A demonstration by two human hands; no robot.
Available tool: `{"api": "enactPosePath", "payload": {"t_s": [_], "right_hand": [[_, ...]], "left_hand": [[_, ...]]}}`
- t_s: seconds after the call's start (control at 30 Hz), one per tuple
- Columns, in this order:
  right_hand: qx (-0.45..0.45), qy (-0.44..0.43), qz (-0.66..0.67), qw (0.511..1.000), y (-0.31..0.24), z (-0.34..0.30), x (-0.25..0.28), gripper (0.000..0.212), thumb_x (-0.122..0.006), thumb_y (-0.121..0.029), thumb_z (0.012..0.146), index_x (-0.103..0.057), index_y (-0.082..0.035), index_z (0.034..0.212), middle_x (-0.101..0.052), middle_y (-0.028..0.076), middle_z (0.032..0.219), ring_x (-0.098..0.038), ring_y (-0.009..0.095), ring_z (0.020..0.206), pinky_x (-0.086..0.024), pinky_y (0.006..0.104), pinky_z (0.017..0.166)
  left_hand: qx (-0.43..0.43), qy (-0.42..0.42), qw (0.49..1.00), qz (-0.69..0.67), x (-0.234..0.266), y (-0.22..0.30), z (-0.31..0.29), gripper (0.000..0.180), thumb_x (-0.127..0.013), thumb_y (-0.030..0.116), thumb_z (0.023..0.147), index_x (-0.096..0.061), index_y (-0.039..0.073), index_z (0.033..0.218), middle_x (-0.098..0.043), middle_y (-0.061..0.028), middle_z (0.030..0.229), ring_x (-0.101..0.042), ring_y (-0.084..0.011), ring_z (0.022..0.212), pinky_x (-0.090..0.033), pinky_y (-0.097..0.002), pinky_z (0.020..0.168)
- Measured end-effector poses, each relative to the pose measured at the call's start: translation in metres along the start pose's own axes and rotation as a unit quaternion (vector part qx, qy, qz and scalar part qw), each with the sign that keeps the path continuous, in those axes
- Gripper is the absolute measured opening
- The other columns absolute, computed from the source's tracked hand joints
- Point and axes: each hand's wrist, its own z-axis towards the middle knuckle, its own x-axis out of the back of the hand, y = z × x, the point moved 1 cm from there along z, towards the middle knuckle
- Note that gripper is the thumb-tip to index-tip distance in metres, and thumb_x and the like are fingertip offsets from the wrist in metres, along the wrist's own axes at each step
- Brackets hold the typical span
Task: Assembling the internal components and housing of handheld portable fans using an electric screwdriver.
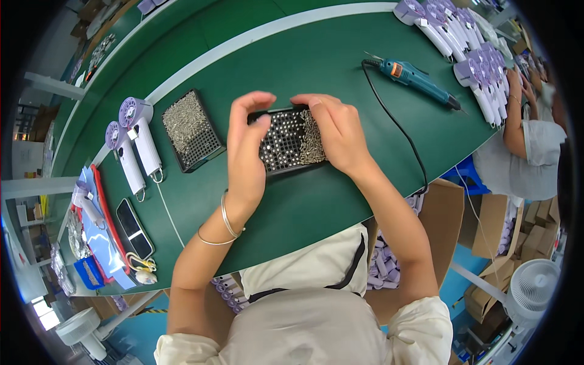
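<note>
Between my hands is a black screw tray (281, 168) with a grid of holes. Many holes hold upright screws, and a heap of loose silver screws (312, 143) lies along its right side. My left hand (244, 149) grips the tray's left side, thumb at the top left corner and fingers curled. On the right side my right hand (340, 131) clasps the edge, its fingers bent over the far corner. The undersides of both hands are hidden. A second black screw tray (205, 149), with loose screws piled at its far end, sits left of my left hand.
A teal electric screwdriver (413, 79) with a black cable lies to the right. Purple-and-white handheld fans (480, 79) cluster at the far right; two more fans (137, 143) lie left. A phone (134, 228) is at the near left. A co-worker (529, 140) sits at right.
</note>
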Motion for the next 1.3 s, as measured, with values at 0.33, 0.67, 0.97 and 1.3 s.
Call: {"api": "enactPosePath", "payload": {"t_s": [0.33,0.67,0.97,1.3], "right_hand": [[-0.061,-0.085,0.203,0.974,0.005,0.013,0.003,0.05,-0.033,-0.029,0.103,-0.057,0.01,0.122,-0.058,0.021,0.128,-0.051,0.031,0.127,-0.032,0.038,0.112],[-0.011,0.033,-0.321,0.947,-0.027,-0.098,0.067,0.035,-0.062,-0.008,0.088,-0.06,-0.001,0.122,-0.058,0.018,0.128,-0.055,0.034,0.119,-0.042,0.0381,0.1],[-0.012,0.0,-0.469,0.883,-0.023,-0.14,0.008,0.053,-0.061,-0.024,0.091,-0.048,0.013,0.128,-0.046,0.032,0.135,-0.041,0.047,0.13,-0.033,0.0539,0.108],[-0.01,0.054,-0.377,0.925,-0.034,-0.135,0.022,0.03,-0.071,-0.007,0.081,-0.065,0.003,0.109,-0.06,0.016,0.104,-0.058,0.032,0.096,-0.046,0.0406,0.081]], "left_hand": [[-0.056,-0.106,0.985,0.125,0.03,-0.03,-0.026,0.051,-0.062,0.017,0.079,-0.047,0.003,0.126,-0.039,-0.0167,0.132,-0.035,-0.0312,0.131,-0.023,-0.0374,0.112],[-0.028,-0.196,0.928,0.317,0.052,-0.006,-0.045,0.082,-0.078,0.009,0.063,-0.043,0.011,0.137,-0.035,-0.0136,0.145,-0.035,-0.0333,0.136,-0.033,-0.0418,0.111],[-0.121,-0.079,0.91,0.389,-0.036,-0.035,-0.031,0.089,-0.085,0.034,0.065,-0.041,0.002,0.135,-0.037,-0.0238,0.13,-0.04,-0.0415,0.116,-0.035,-0.048,0.097],[-0.188,-0.147,0.901,0.362,0.014,-0.01,-0.053,0.035,-0.071,0.01,0.078,-0.063,0.007,0.112,-0.052,-0.0131,0.119,-0.049,-0.0324,0.114,-0.04,-0.041,0.098]]}}
